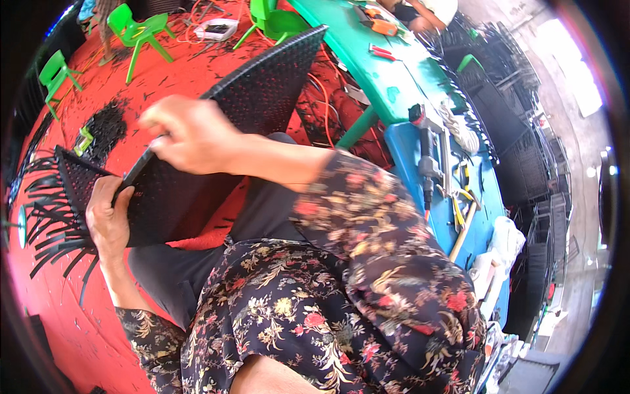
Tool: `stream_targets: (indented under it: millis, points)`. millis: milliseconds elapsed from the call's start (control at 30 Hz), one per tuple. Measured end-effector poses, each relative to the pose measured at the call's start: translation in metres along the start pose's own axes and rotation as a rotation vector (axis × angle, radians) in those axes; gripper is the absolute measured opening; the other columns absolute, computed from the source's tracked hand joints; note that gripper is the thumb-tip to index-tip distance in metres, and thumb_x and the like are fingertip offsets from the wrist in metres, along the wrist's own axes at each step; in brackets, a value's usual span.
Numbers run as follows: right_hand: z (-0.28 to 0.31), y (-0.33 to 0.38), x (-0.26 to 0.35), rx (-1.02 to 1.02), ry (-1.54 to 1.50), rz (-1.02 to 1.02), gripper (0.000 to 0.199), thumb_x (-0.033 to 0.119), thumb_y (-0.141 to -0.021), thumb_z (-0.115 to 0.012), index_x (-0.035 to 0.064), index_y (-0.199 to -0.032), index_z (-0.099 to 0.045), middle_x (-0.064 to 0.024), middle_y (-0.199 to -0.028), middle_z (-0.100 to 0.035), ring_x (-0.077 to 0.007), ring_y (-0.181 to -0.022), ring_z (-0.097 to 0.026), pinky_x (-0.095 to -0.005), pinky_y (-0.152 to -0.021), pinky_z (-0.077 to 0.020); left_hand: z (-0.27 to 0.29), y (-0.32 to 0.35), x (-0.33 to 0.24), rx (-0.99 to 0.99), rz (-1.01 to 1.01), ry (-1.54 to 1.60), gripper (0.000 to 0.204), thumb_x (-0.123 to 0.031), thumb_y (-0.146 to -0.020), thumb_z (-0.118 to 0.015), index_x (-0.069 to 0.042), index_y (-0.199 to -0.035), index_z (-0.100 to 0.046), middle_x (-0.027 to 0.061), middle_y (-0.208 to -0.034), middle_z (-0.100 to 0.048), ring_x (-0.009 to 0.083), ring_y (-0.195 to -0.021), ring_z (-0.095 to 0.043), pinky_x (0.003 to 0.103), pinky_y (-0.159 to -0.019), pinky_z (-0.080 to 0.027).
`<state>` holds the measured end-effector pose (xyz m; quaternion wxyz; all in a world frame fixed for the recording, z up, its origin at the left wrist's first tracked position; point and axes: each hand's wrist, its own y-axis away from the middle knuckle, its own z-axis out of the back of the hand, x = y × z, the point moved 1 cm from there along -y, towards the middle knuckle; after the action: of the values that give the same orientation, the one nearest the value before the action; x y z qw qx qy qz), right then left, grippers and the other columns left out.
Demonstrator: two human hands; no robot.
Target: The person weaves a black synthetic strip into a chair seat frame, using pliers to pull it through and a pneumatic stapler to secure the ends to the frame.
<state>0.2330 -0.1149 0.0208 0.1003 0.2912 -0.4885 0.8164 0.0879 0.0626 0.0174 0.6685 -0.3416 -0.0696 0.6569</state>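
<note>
A black woven rattan panel [262, 98] rests on my lap, tilted up toward the upper right. Loose black strips [49, 223] stick out from its left end. My left hand [108, 217] grips the panel's near left edge, fingers curled over it. My right hand [190, 134] reaches across from the right and pinches at the panel's edge near a strip; what sits between its fingers is hidden. My floral sleeves and dark trousers fill the lower middle.
Red floor [59, 315] is littered with black strip cuttings [105, 128]. Small green chairs [134, 29] stand at the back left. A green table [374, 59] and blue table [453, 197] at right carry a power tool [426, 157], pliers and cutters. Stacked black woven panels [518, 131] lie beyond.
</note>
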Motion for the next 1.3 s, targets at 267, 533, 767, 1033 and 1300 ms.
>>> stream_targets:
  millis: [267, 533, 767, 1033, 1300]
  points:
    - [0.316, 0.159, -0.035, 0.131, 1.282, -1.150, 0.068, 0.047, -0.076, -0.067, 0.0011, -0.122, -0.049, -0.0231, -0.110, -0.059, -0.0353, -0.105, -0.058, -0.0431, -0.087, -0.0454, 0.013, 0.020, 0.038, 0.085, 0.027, -0.068, 0.017, -0.010, -0.087, -0.059, 0.004, -0.098, -0.056, 0.0147, -0.083, -0.054, 0.0312, -0.075, -0.054, 0.036, -0.070, -0.044]
    - [0.453, 0.329, -0.105, 0.035, 0.680, -1.316, 0.035, 0.029, -0.081, -0.063, 0.0012, -0.102, -0.069, -0.0098, -0.097, -0.069, -0.0157, -0.091, -0.061, -0.0294, -0.082, -0.0466, 0.013, 0.021, 0.050, 0.010, -0.065, 0.005, 0.018, -0.015, -0.078, -0.067, 0.000, -0.085, -0.063, 0.0135, -0.079, -0.059, 0.0300, -0.074, -0.060, 0.036, -0.067, -0.048]
    - [0.372, 0.217, -0.040, 0.170, 0.975, -1.481, 0.030, 0.025, -0.076, -0.066, -0.0022, -0.088, -0.067, -0.0093, -0.083, -0.065, -0.0164, -0.080, -0.059, -0.0312, -0.076, -0.0460, 0.004, 0.040, 0.050, -0.101, -0.098, -0.003, 0.024, -0.010, -0.078, -0.064, 0.004, -0.097, -0.061, 0.0148, -0.076, -0.055, 0.0332, -0.071, -0.057, 0.037, -0.063, -0.045]
    - [0.204, 0.075, 0.056, -0.035, -0.156, -1.057, 0.038, 0.015, -0.075, -0.067, -0.0056, -0.104, -0.052, -0.0063, -0.069, -0.054, -0.0150, -0.055, -0.052, -0.0275, -0.052, -0.0434, -0.002, 0.027, 0.046, -0.014, -0.007, 0.040, 0.020, -0.011, -0.078, -0.063, 0.000, -0.095, -0.062, 0.0132, -0.079, -0.055, 0.0336, -0.077, -0.057, 0.041, -0.067, -0.045]
    - [0.067, -0.006, 0.110, 0.513, -0.413, -0.945, 0.065, 0.016, -0.064, -0.070, -0.0107, -0.118, -0.046, -0.0086, -0.067, -0.056, -0.0167, -0.054, -0.056, -0.0277, -0.052, -0.0467, -0.022, 0.013, 0.029, 0.045, 0.070, 0.037, 0.017, -0.012, -0.077, -0.064, -0.003, -0.091, -0.060, 0.0122, -0.080, -0.058, 0.0334, -0.080, -0.058, 0.041, -0.068, -0.045]
